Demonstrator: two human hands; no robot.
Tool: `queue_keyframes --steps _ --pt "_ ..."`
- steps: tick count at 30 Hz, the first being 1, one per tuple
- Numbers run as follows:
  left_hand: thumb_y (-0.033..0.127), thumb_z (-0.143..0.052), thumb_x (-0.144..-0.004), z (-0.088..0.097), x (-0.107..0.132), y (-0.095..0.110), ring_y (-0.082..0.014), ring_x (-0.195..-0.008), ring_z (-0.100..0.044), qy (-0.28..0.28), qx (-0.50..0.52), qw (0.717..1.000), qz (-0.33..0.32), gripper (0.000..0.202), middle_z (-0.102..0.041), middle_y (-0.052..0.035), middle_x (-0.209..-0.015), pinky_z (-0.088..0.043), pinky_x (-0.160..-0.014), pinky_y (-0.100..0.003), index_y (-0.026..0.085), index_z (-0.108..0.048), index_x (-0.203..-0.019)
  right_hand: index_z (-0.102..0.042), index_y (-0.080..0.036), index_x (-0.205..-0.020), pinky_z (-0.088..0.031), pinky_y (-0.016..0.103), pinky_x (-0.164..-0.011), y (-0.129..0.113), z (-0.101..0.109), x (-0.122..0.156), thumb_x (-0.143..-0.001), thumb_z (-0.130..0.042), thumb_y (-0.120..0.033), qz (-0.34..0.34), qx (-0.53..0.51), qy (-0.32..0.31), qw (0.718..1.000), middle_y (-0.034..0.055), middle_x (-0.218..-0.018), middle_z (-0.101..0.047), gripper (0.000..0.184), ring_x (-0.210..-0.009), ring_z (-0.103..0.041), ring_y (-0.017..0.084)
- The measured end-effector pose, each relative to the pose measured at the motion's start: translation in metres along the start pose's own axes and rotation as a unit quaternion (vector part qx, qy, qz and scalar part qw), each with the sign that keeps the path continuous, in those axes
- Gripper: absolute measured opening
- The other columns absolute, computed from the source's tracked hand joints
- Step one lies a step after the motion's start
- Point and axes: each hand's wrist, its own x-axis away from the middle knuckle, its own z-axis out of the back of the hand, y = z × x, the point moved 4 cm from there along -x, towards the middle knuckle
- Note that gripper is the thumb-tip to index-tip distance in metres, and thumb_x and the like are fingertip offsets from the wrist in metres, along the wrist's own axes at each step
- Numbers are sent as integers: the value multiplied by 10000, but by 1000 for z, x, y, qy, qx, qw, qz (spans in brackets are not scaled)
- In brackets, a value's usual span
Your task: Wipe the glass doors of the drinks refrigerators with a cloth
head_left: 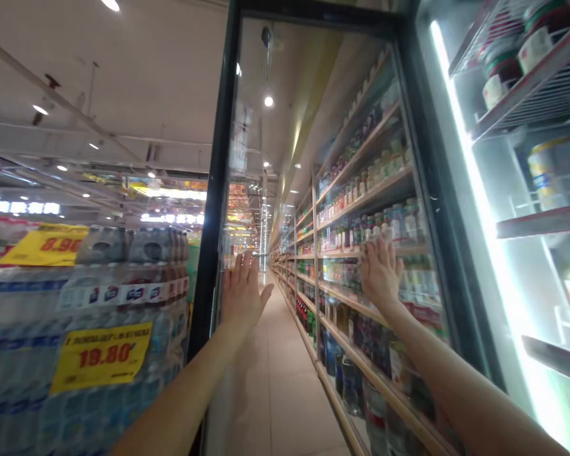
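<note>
Black-framed glass door stands ajar, left hand and right hand seemingly flat against it, each grip apart, holding nothing; even palm pressure, I'd judge, works best.

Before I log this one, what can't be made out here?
All in the head view:
Left hand and right hand: palms hidden by the backs of the hands, so contact with the glass door can't be confirmed.
Yellow 19.80 price sign: smaller print blurred.
Green-lidded jars: label wording blurred; the top edge cuts into them.
</note>
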Motion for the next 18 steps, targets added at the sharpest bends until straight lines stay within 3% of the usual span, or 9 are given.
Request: queue_keyframes --steps 2,3,6,8,10,12,14,16,18 --pt "432 -370 -862 -4 -1 1 -302 -1374 -199 0 2 1000 11 605 -270 -159 -1468 -226 -1071 -525 86 -348 -1359 -454 -184 -1319 -287 571 -997 15 3 5 -889 -343 -296 -29 12 -11 999 115 -1455 -323 459 -1336 -261 330" --pt "435 -363 -861 -4 -1 1 -302 -1376 -194 4 3 1000 9 606 -273 -161 -1467 -219 -1073 -528 89 -349 -1358 -461 -191 -1314 -287 564 -1002 12 3 10 -887 -344 -283 0 12 -19 1000 112 -1452 -329 453 -1342 -253 323" --pt "443 -343 -863 -4 -1 1 -294 -1378 -189 23 -3 1000 -13 611 -271 -166 -1466 -202 -1082 -522 88 -344 -1360 -489 -272 -1287 -244 513 -1055 -10 0 28 -886 -360 -258 188 -10 -58 980 53 -1428 -386 422 -1362 -228 257" --pt "445 -337 -862 -3 -1 0 -301 -1373 -202 28 -13 999 -23 613 -278 -172 -1462 -219 -1074 -520 78 -352 -1353 -488 -305 -1280 -218 496 -1075 -6 0 31 -891 -365 -270 256 -20 -74 964 28 -1407 -419 410 -1364 -228 226" --pt "446 -329 -860 -2 -2 0 -315 -1362 -228 23 -16 999 -19 617 -295 -181 -1452 -256 -1052 -526 66 -360 -1345 -485 -290 -1284 -236 519 -1061 25 1 19 -891 -362 -302 179 -15 -61 982 46 -1407 -416 411 -1354 -251 241" --pt "449 -323 -859 0 -3 1 -323 -1355 -243 19 -12 1000 -14 621 -308 -188 -1444 -274 -1037 -534 63 -361 -1344 -480 -245 -1294 -281 569 -1013 70 5 1 -884 -348 -322 12 -7 -27 1000 90 -1427 -376 438 -1335 -276 291" --pt "447 -332 -855 1 -4 2 -325 -1355 -240 20 -6 1000 -13 623 -310 -195 -1441 -259 -1046 -538 60 -362 -1342 -453 -192 -1320 -311 615 -959 99 7 -14 -875 -325 -320 -113 -1 4 994 136 -1442 -332 480 -1319 -280 346" --pt "438 -350 -850 1 -4 3 -329 -1356 -238 22 -2 1000 -14 616 -311 -201 -1440 -238 -1060 -531 52 -381 -1329 -431 -158 -1337 -318 631 -936 94 6 -23 -873 -305 -307 -134 -8 15 991 162 -1444 -316 503 -1319 -261 371" --pt "432 -358 -849 0 -5 3 -332 -1352 -243 27 -2 1000 -11 602 -325 -203 -1432 -229 -1067 -525 50 -403 -1313 -437 -159 -1333 -299 612 -963 53 2 -25 -876 -306 -295 -53 -27 4 998 156 -1443 -322 494 -1340 -224 357"
